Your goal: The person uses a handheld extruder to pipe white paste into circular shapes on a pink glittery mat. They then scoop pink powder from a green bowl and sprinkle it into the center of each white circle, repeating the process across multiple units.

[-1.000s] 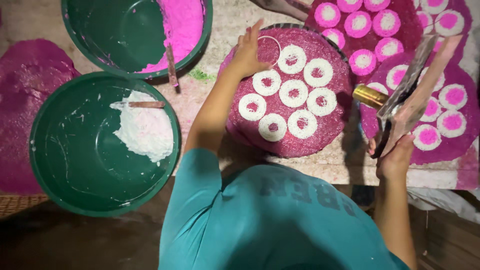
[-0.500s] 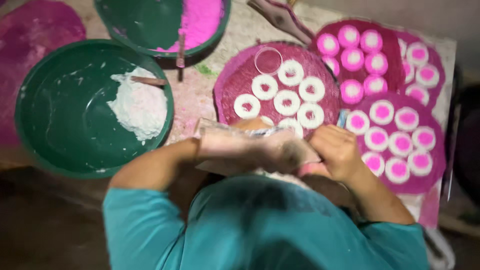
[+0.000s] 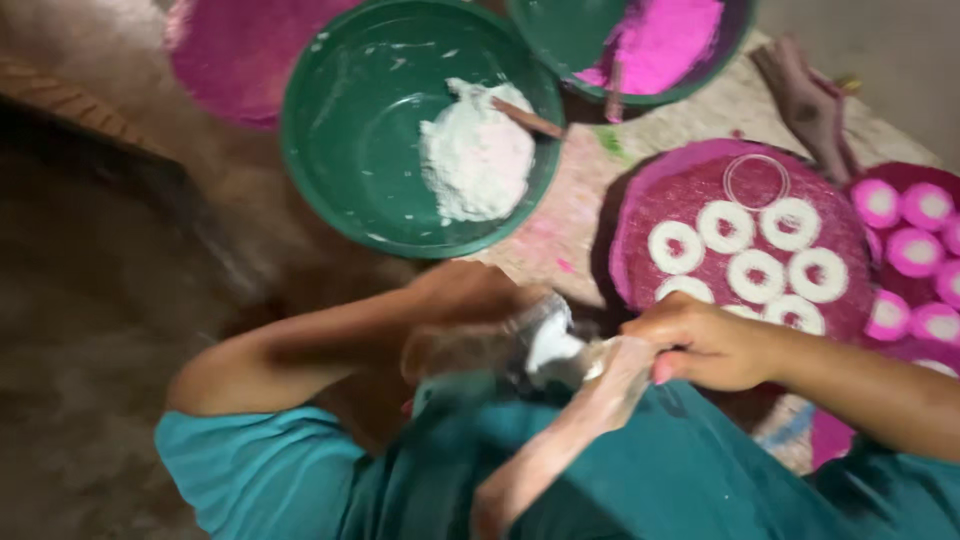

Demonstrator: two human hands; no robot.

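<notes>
Both hands clasped on a clear plastic piping bag (image 3: 560,365) just below the green bowl (image 3: 330,150): left hand (image 3: 465,310) gripping its bulk, right hand (image 3: 705,340) pinching the other end, long axis running left-right between them.

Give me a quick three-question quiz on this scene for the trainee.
1. True or false: the white powder lies in a green basin.
2. What do the left hand and right hand hold between them? A) a clear plastic bag B) a spoon C) a brush
3. What shape are the white pieces on the round pink tray?

Key: 1 true; 2 A, the clear plastic bag; 3 rings.
</notes>
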